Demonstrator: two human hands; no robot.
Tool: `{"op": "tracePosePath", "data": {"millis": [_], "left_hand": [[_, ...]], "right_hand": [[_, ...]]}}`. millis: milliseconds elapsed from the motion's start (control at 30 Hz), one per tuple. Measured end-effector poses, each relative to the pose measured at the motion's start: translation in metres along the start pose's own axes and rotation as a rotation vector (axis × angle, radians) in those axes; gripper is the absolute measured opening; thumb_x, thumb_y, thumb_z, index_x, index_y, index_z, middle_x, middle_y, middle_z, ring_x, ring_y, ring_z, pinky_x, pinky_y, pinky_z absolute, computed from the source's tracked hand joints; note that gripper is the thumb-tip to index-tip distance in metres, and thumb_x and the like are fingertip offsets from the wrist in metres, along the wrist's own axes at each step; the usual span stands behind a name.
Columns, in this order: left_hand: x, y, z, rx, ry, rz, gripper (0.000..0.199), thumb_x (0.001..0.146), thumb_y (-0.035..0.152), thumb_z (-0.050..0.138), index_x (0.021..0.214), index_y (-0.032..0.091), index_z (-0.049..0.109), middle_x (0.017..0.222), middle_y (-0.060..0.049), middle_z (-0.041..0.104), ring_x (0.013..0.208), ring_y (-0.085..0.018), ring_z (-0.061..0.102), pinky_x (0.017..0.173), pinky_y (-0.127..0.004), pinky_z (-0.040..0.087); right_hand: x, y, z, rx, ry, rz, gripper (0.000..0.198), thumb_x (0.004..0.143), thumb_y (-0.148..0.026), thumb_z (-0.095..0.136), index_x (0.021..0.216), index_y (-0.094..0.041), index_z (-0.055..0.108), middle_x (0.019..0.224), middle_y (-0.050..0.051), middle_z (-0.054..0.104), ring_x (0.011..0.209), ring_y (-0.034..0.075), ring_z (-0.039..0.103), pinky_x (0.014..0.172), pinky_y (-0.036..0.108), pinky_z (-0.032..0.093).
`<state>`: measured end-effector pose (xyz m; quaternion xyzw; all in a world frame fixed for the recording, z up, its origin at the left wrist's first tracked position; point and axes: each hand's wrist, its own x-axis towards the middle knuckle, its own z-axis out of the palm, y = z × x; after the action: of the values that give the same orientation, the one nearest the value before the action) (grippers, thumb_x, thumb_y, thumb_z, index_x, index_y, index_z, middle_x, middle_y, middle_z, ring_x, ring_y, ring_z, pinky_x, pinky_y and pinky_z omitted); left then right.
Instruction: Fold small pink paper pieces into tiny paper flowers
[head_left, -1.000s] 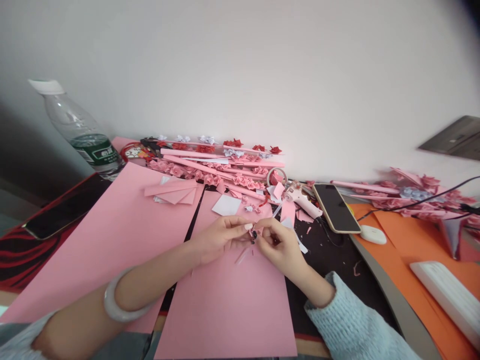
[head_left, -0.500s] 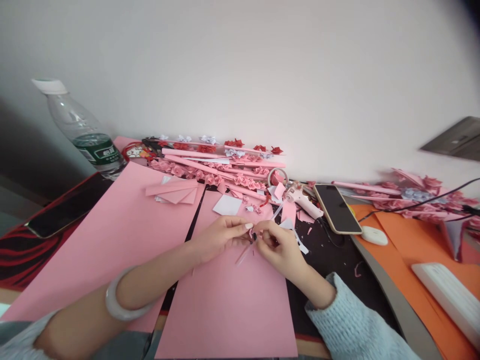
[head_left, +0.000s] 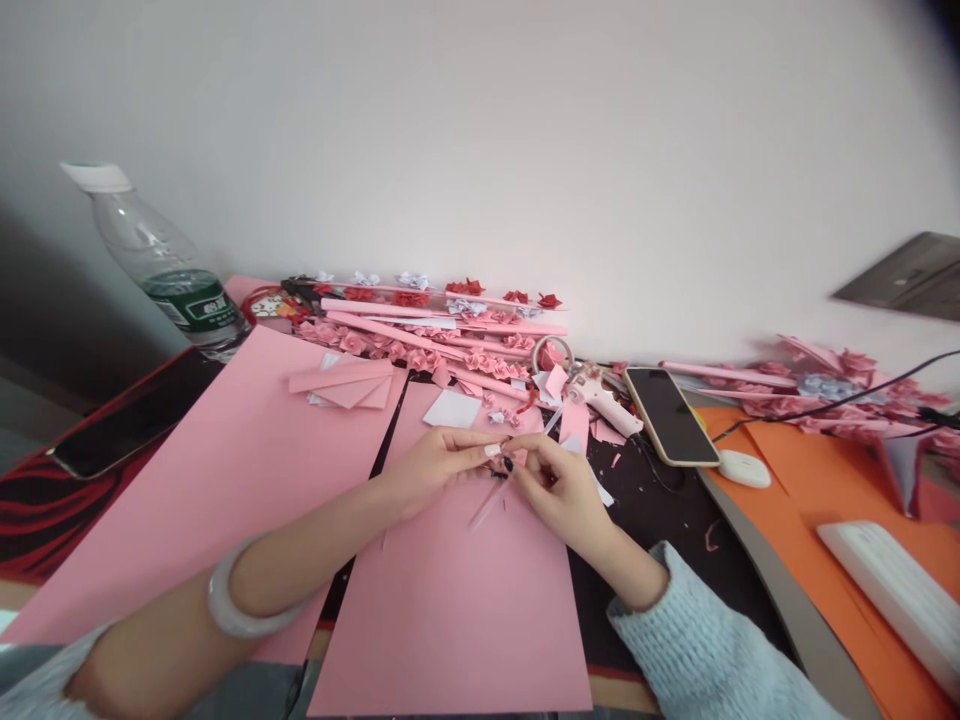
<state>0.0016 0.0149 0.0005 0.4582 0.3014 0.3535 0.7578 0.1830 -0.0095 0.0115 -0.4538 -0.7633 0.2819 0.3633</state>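
Observation:
My left hand [head_left: 439, 465] and my right hand [head_left: 559, 485] meet above a pink paper sheet [head_left: 457, 620]. Both are closed, thumbs and fingertips pinching a small pink paper piece [head_left: 501, 456] between them. Most of that piece is covered by the fingers; it looks like a little paper flower, though its shape is not clear. A thin translucent stick [head_left: 487, 506] runs slantwise beneath the hands. Just beyond my right hand lies a glue gun [head_left: 604, 402]. Past my fingers a white paper square [head_left: 451, 408] rests beside small pink paper flowers [head_left: 495, 405].
Bundled paper flowers and rolled pink stems [head_left: 420, 335] line the wall. To the left are a water bottle [head_left: 184, 290], a dark phone [head_left: 127, 420] and folded pink paper [head_left: 352, 385]. Another phone [head_left: 670, 415], a white mouse [head_left: 744, 468], orange sheets [head_left: 787, 500] and a keyboard [head_left: 892, 590] occupy the right.
My fingertips have shifted slightly on the small paper piece, the right ones moving nearer the left. The whole view has drifted a little.

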Motion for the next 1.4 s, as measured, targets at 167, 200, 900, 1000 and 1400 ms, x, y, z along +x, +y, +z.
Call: {"op": "tracePosePath", "data": {"millis": [167,200,900,1000,1400], "left_hand": [[0.0015,-0.0028,-0.0010,-0.023,0.099,0.001,0.027,0.074,0.024,0.067,0.100,0.017,0.065,0.089,-0.004,0.065,0.079,-0.012,0.058,0.080,-0.030,0.043],[0.0015,-0.0029,-0.0008,-0.026,0.105,0.000,0.022,0.074,0.025,0.067,0.094,0.016,0.066,0.083,-0.003,0.064,0.076,-0.012,0.057,0.079,-0.029,0.044],[-0.0001,-0.0045,0.0007,0.080,0.070,-0.013,0.026,0.077,0.037,0.062,0.080,0.012,0.066,0.078,-0.005,0.065,0.074,-0.014,0.061,0.077,-0.031,0.048],[0.0002,-0.0051,0.0009,0.128,0.053,-0.013,0.027,0.079,0.038,0.059,0.081,0.012,0.067,0.076,-0.005,0.065,0.070,-0.013,0.060,0.073,-0.028,0.048],[0.0001,-0.0017,0.0013,0.137,-0.006,-0.008,0.027,0.080,0.037,0.058,0.087,0.013,0.069,0.087,-0.007,0.069,0.081,-0.016,0.062,0.080,-0.031,0.047]], "right_hand": [[-0.0004,0.0011,0.0009,-0.013,0.010,0.015,0.016,0.082,-0.014,0.047,0.094,-0.017,0.057,0.052,-0.009,0.027,0.045,0.008,0.029,0.046,0.020,0.026],[-0.0008,0.0012,0.0010,-0.020,0.013,0.017,0.015,0.082,-0.014,0.048,0.093,-0.017,0.057,0.052,-0.009,0.027,0.045,0.008,0.029,0.046,0.020,0.026],[-0.0015,-0.0026,0.0023,-0.037,-0.016,-0.061,0.012,0.080,-0.012,0.048,0.089,-0.017,0.053,0.053,-0.009,0.025,0.044,0.007,0.028,0.046,0.018,0.027],[-0.0023,-0.0027,0.0027,-0.029,-0.049,-0.086,0.013,0.078,-0.011,0.049,0.089,-0.016,0.054,0.053,-0.009,0.025,0.044,0.007,0.029,0.047,0.018,0.028],[-0.0003,-0.0019,0.0004,-0.089,-0.049,-0.101,0.015,0.078,-0.010,0.049,0.089,-0.015,0.058,0.052,-0.009,0.026,0.043,0.006,0.030,0.046,0.017,0.029]]}}
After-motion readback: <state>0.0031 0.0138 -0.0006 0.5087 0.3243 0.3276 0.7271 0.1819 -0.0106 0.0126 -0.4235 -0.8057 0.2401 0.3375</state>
